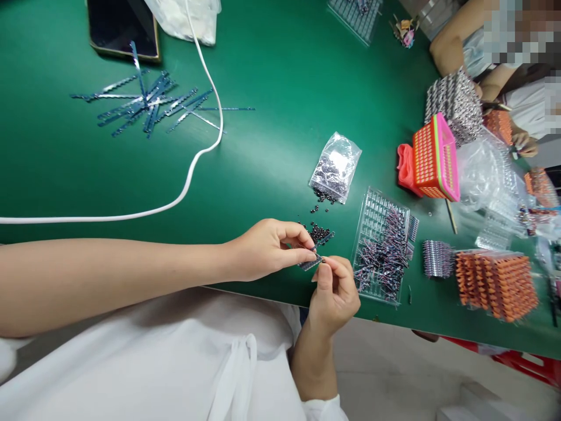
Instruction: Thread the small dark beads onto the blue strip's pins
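Observation:
My left hand [272, 250] reaches in from the left, its thumb and forefinger pinched on a small dark strip [310, 264]. Close beside it, my right hand [335, 291] pinches a tiny dark piece [323, 261] at the strip's end; its exact shape is too small to tell. Just beyond my fingertips lies a pile of small dark beads [319, 233]. A clear bag of beads [335, 168] rests farther back, with loose beads at its mouth. Right of my hands, a clear plastic tray [370, 219] holds many thin purplish-dark pieces [385, 251].
Blue metallic strips [151, 105] lie at the back left near a phone [125, 26] and a white cable [189, 175]. At right stand baskets [427, 158], orange stacked pieces [495, 283] and a patterned stack [453, 105]. Other people's arms [456, 35] are at the upper right.

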A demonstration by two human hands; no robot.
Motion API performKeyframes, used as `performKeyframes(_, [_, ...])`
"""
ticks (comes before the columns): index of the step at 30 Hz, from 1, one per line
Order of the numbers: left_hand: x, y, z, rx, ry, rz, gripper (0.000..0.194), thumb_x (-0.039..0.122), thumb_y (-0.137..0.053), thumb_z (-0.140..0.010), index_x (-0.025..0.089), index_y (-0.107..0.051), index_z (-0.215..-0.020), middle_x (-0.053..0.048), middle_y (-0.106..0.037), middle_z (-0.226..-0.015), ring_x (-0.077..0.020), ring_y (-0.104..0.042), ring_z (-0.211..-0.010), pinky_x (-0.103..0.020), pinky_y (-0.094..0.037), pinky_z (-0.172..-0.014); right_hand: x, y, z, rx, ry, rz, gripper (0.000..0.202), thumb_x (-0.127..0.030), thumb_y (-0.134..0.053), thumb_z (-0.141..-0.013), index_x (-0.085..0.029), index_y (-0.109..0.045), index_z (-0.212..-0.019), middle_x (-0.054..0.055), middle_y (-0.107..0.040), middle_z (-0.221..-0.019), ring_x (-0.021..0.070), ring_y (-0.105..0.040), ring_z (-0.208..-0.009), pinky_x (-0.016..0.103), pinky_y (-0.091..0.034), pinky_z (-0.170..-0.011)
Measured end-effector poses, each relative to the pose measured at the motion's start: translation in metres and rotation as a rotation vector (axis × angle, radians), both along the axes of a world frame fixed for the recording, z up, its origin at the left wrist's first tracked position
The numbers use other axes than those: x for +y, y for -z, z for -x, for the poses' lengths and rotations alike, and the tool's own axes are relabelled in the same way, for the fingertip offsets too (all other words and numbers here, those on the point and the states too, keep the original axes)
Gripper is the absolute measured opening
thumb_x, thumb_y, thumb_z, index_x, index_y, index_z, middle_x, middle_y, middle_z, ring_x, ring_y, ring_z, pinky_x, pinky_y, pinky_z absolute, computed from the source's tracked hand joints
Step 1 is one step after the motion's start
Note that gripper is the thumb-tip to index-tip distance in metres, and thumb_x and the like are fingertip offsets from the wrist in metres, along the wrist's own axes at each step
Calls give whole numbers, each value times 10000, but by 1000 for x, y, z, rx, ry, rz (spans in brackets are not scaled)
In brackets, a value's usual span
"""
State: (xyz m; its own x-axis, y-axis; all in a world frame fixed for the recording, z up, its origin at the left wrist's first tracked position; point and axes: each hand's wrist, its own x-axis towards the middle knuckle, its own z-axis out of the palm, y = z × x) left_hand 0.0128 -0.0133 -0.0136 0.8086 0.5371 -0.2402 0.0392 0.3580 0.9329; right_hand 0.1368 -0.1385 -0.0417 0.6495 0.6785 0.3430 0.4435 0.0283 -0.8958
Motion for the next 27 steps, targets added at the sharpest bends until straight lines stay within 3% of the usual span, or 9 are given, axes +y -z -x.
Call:
performKeyframes(14, [2, -5, 1, 38, 25, -58, 154, 303, -688, -832, 150, -689, -849, -40, -762, -827, -177, -719, -800, -293, -555, -767, -1, 0, 0, 38, -11, 32, 49, -229, -653, -882, -206, -697, -887, 18, -607, -823, 107, -554, -649, 237, -419, -519])
performKeyframes(27, [5, -8, 2, 110, 58, -213, 136, 277, -676, -821, 153, -727, -847, 0, -754, -780, -108, -650, -689, -207, -484, -649, -3, -7, -8, 276, -126, 145, 114, -305, -672, -867, -193, -674, -847, 4, -565, -802, 86, -501, -588, 244, -388, -517])
